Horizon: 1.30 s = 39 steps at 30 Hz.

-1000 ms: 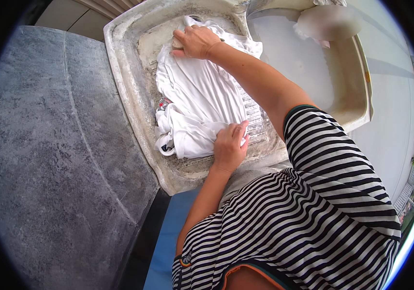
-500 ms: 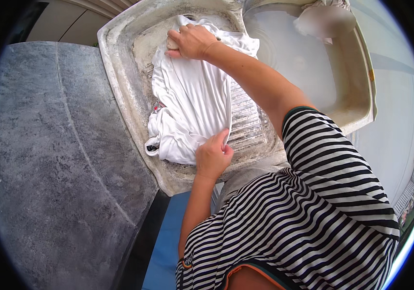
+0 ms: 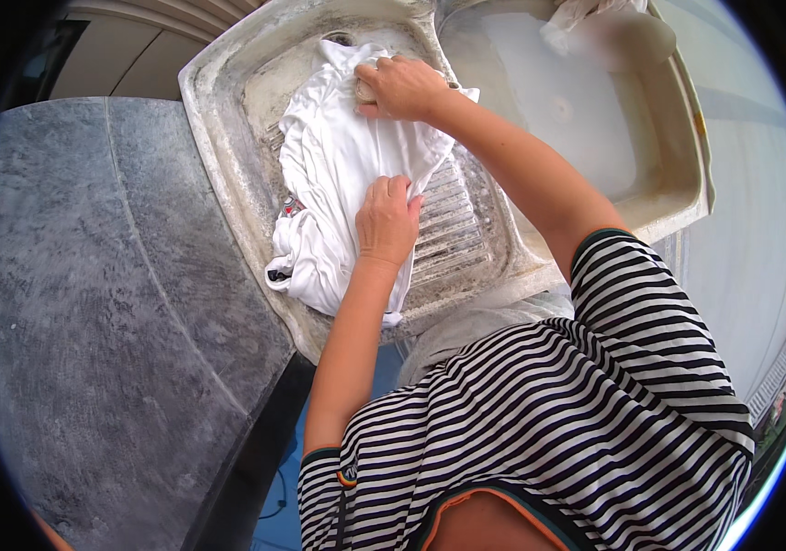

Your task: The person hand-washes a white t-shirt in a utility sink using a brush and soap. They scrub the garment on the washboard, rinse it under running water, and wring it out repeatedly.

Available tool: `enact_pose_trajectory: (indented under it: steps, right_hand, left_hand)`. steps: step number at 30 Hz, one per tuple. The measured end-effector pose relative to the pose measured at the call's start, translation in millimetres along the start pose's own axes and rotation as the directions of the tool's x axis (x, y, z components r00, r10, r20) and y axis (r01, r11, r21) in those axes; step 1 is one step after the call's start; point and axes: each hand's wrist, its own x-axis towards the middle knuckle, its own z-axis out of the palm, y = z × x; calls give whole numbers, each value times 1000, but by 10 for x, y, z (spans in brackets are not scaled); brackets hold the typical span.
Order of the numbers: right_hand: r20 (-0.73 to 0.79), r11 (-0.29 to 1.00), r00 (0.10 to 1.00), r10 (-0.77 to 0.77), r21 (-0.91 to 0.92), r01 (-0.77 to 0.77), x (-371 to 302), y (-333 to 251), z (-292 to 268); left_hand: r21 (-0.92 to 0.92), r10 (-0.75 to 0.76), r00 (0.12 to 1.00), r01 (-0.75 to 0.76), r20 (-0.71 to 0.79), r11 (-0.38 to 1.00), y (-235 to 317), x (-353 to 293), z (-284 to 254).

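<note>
A wet white garment (image 3: 320,174), perhaps a shirt, lies bunched over the ribbed washboard (image 3: 450,234) of a stained stone sink. Near the garment's far end, my right hand (image 3: 407,88) is closed round a small beige block (image 3: 364,90) and presses it on the cloth. The fingers cover most of the block, so I cannot tell whether it is soap or a brush. Lower down, my left hand (image 3: 387,222) grips the garment near its right side with bent fingers. A small coloured print (image 3: 292,206) shows at the garment's left edge.
To the right, a basin (image 3: 627,188) holds cloudy water (image 3: 549,101), with pale cloth (image 3: 566,26) at its far rim. A dark grey countertop (image 3: 117,303) adjoins the sink on the left. The sink's raised rim (image 3: 218,174) runs between them.
My left hand has moved up the garment, away from me, and taken a new hold. My right hand has shifted right with the beige block. The cloth is more gathered, its lower edge hanging nearer me.
</note>
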Motion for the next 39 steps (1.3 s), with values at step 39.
enact_pose_trajectory:
  steps: [39]
  right_hand:
    - [-139, 948, 939, -315, 8, 320, -216, -156, -14]
  left_hand:
    - [-371, -102, 969, 181, 223, 911, 135, -964, -24]
